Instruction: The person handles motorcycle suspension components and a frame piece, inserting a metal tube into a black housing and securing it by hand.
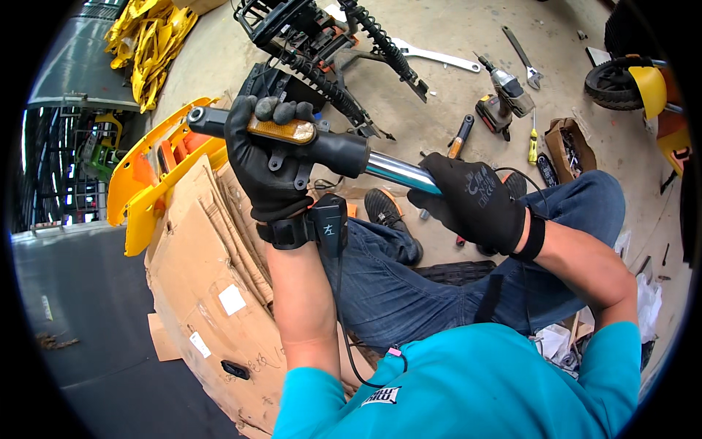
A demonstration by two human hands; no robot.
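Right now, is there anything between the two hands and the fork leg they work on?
Nothing visible. The left hand is wrapped around the black lower part of the fork leg, by its orange reflector. The right hand grips the shiny tube directly.

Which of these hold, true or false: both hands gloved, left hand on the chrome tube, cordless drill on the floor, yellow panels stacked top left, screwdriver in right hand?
1. Both hands wear black gloves. True: left hand and right hand are both gloved.
2. The left hand grips the chrome tube. False: it grips the black lower part of the fork leg, by the amber reflector; the right hand holds the chrome tube.
3. A cordless drill lies on the floor. True.
4. Yellow panels are piled top left. True.
5. The right hand holds a screwdriver. False: the yellow-handled screwdriver lies on the floor.
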